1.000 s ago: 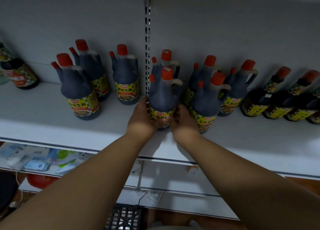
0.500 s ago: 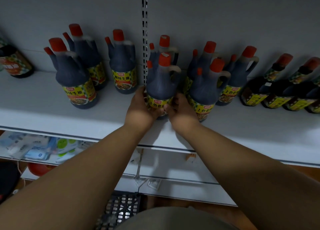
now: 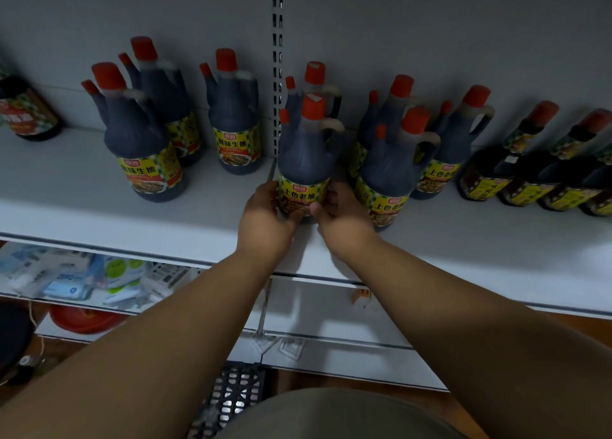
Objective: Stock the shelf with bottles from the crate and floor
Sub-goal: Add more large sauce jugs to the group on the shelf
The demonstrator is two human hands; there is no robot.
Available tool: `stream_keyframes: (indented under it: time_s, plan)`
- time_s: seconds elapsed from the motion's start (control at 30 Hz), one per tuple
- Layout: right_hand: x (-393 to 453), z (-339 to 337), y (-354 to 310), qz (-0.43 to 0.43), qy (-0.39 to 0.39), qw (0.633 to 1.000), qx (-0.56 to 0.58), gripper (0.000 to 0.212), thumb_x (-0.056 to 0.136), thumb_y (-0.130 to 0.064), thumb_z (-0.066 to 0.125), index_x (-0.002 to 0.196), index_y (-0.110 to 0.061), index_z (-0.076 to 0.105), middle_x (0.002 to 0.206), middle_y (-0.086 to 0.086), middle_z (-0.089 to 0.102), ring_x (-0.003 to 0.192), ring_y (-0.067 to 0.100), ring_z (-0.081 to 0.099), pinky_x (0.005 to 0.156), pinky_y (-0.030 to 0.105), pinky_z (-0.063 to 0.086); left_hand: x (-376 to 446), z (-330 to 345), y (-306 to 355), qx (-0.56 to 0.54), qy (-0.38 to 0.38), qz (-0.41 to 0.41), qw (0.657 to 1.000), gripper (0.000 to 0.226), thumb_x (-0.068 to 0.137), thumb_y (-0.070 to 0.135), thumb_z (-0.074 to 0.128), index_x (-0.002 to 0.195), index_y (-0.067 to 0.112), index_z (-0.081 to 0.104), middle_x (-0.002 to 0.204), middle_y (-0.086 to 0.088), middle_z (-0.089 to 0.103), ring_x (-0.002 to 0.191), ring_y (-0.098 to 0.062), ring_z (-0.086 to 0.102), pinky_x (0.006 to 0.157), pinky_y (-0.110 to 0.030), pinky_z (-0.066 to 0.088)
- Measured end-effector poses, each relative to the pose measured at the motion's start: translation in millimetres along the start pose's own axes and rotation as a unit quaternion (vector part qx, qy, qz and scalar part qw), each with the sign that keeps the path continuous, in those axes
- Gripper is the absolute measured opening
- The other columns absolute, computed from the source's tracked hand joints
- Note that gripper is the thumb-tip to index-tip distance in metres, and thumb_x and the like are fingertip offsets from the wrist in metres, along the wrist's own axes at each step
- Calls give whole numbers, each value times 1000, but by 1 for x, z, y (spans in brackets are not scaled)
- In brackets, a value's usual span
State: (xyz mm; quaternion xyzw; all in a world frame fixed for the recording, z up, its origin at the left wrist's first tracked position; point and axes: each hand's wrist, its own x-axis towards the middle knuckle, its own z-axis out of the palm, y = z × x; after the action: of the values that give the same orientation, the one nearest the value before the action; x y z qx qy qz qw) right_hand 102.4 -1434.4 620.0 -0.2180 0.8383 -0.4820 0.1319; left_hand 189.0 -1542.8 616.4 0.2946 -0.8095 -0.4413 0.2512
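Note:
A dark soy sauce bottle [image 3: 306, 160] with a red cap and yellow label stands upright on the white shelf [image 3: 99, 213], in front of the slotted upright. My left hand [image 3: 265, 217] grips its base from the left and my right hand [image 3: 341, 217] grips it from the right, thumbs meeting at the front of the label. Several like bottles stand around it: a group to the left [image 3: 142, 147] and a group to the right [image 3: 390, 170]. The black crate [image 3: 231, 399] shows on the floor below, partly hidden by my body.
Smaller dark bottles [image 3: 516, 173] line the shelf's far right, and one more bottle [image 3: 26, 114] stands at the far left. A lower shelf holds white and blue packets [image 3: 76, 279]. A red object [image 3: 86, 319] lies beneath it. The shelf's back wall is close behind the bottles.
Both hands stay on the same bottle's base. My view has dropped slightly, and the label now faces me more fully.

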Motion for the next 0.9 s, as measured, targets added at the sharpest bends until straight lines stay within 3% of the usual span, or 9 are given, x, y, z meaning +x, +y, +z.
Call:
stream_keyframes:
  time_s: [0.3,0.43,0.53,0.63,0.73,0.8,0.9]
  plan:
    - [3,2,2,-3,-14,1000,14,55,77,-47,58,127,-27,47,120,3,66,108,24,64,89,51,54,2,-1,-5,-5,-7,-3,1000,59,79,27,79,130,15,53,121,-5,64,109,-21,61,89,-29,50]
    - [-1,-3,-1,-3,-25,1000,4,46,89,-29,63,132,-21,46,121,6,65,109,25,63,89,50,54,-5,-2,-2,-20,-9,-10,1000,59,79,22,78,131,15,51,122,-3,61,109,-18,59,90,-29,48]
    - [-10,-11,5,-23,-11,998,-52,41,92,-22,63,130,-12,51,116,9,66,107,27,63,89,40,52,-23,1,1,-2,26,-39,999,40,79,21,72,113,25,51,108,-2,62,98,-19,61,83,-32,51]
    - [-24,-28,14,-7,5,997,-83,35,94,-21,60,127,-10,56,115,11,67,106,29,62,88,33,49,-42,17,9,-13,-20,-46,999,25,81,22,65,103,28,54,94,0,65,86,-21,64,79,-36,54]
    - [-35,-51,24,11,33,995,-94,27,96,-24,58,120,-14,64,109,8,70,101,27,62,75,23,39,-48,36,22,-43,-86,-33,995,28,86,16,63,113,21,60,103,2,68,93,-17,65,86,-33,53]
    - [-38,-65,30,9,78,993,-91,18,95,-27,60,105,-14,68,95,6,70,91,27,62,67,22,34,-46,48,34,-50,-125,-18,991,33,86,11,62,118,19,59,108,2,67,100,-16,63,89,-30,50]
    - [-37,-83,41,39,157,985,-60,20,90,-34,68,89,-15,59,72,-6,57,72,21,55,56,28,31,-38,64,51,-63,-150,3,987,40,85,3,59,118,24,55,108,2,63,100,-15,61,87,-25,49]
